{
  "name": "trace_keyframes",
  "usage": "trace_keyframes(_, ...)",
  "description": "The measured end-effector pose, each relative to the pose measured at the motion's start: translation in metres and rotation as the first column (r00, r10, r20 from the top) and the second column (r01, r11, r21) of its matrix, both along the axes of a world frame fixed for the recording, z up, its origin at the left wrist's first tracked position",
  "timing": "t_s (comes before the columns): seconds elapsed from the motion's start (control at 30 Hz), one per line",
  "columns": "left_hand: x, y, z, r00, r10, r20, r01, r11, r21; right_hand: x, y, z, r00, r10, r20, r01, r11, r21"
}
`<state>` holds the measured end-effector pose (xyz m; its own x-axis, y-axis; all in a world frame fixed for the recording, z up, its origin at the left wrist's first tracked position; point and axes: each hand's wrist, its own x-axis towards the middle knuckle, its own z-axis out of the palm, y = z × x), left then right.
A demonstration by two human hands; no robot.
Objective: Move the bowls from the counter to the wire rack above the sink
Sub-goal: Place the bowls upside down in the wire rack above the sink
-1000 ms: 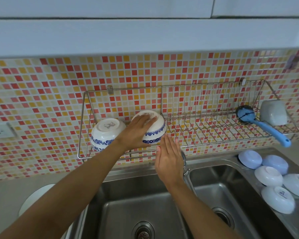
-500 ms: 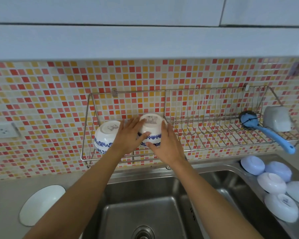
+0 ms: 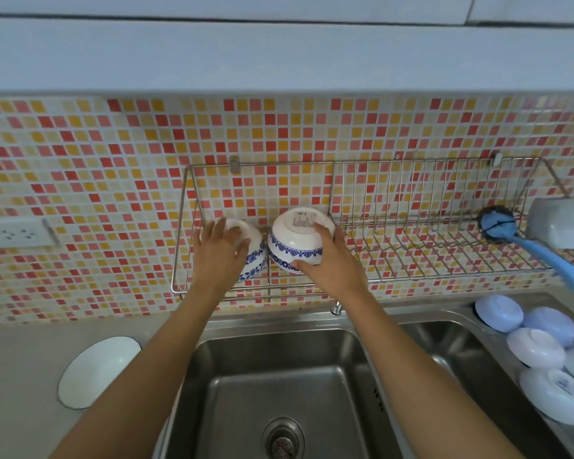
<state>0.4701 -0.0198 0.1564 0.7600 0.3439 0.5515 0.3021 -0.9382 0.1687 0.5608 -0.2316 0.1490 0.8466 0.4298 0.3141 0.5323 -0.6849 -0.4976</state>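
Note:
Two white bowls with blue patterned rims lie upside down, side by side, at the left end of the wire rack (image 3: 411, 279) on the tiled wall. My left hand (image 3: 220, 256) lies over the left bowl (image 3: 252, 260), fingers curved round its base. My right hand (image 3: 328, 263) grips the right bowl (image 3: 295, 236), thumb under its rim and fingers along its right side. Several pale blue and white bowls (image 3: 534, 347) sit upside down on the drainboard at the right of the sink.
A blue-handled brush (image 3: 531, 246) and a white cup (image 3: 557, 223) occupy the rack's right end. A double steel sink (image 3: 279, 376) lies below with a tap (image 3: 336, 308) behind it. A white plate (image 3: 96, 371) rests on the left counter; a socket (image 3: 17, 231) is on the wall.
My left hand has moved from the right bowl to the left bowl. My right hand has risen from above the tap and taken hold of the right bowl.

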Motion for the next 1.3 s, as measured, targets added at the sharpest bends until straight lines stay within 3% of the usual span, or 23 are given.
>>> trace_keyframes(0.13, -0.02, 0.01, -0.001, 0.99, -0.13, 0.06, 0.142, 0.955, -0.259, -0.008, 0.0, 0.001, 0.996, -0.071, 0.057, 0.07, 0.997, 0.029)
trace_keyframes(0.33, -0.019, 0.016, 0.0, 0.983, -0.183, 0.005, 0.173, 0.92, -0.352, -0.017, -0.001, 0.002, 0.981, -0.121, 0.153, 0.127, 0.992, -0.03)
trace_keyframes(0.5, -0.028, 0.009, -0.001, 0.989, -0.137, 0.045, 0.145, 0.941, -0.306, -0.029, -0.003, -0.009, 0.964, -0.139, 0.228, 0.166, 0.981, -0.105)
trace_keyframes(0.7, -0.053, -0.006, -0.027, 0.993, -0.059, -0.099, 0.059, 0.998, -0.004, -0.046, -0.007, -0.019, 0.947, -0.145, 0.288, 0.21, 0.956, -0.207)
trace_keyframes(0.97, -0.1, -0.001, -0.06, 0.991, -0.094, -0.092, 0.104, 0.988, 0.116, -0.08, 0.0, -0.04, 0.939, -0.156, 0.307, 0.214, 0.962, -0.167)
trace_keyframes(1.13, -0.127, 0.008, -0.068, 0.979, -0.183, -0.093, 0.188, 0.981, 0.045, -0.121, 0.025, -0.059, 0.965, -0.09, 0.248, 0.103, 0.994, -0.041)
trace_keyframes(1.3, -0.173, 0.039, -0.08, 0.989, -0.144, -0.021, 0.138, 0.972, -0.193, -0.168, 0.069, -0.084, 0.962, 0.084, 0.259, -0.096, 0.995, 0.034)
